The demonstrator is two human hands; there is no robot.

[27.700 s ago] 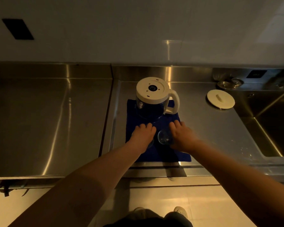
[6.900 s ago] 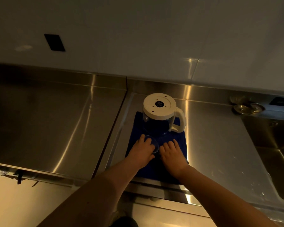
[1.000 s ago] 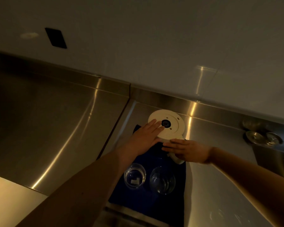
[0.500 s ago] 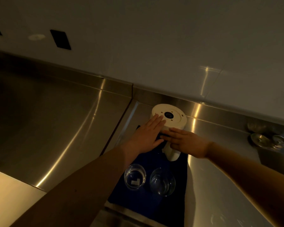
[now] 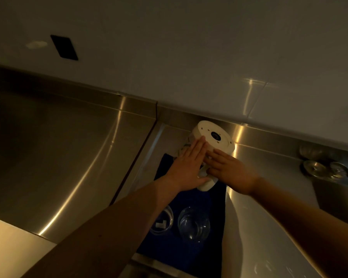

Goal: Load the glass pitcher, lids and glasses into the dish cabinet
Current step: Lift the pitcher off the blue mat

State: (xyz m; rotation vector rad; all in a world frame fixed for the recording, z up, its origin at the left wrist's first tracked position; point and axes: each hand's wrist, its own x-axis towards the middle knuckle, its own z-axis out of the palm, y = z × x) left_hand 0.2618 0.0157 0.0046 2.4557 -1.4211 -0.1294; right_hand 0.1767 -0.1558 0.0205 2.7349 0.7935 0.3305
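A clear glass pitcher with a round cream lid (image 5: 215,137) is seen tilted at the far end of a dark blue cloth (image 5: 189,201) on the stainless steel tabletop (image 5: 68,157). The left hand (image 5: 186,167) is laid flat, fingers straight, against its side and lid edge. The right hand (image 5: 229,170) is curled round the cream handle (image 5: 206,183). Two clear drinking glasses (image 5: 193,223) are stood side by side on the cloth's near part.
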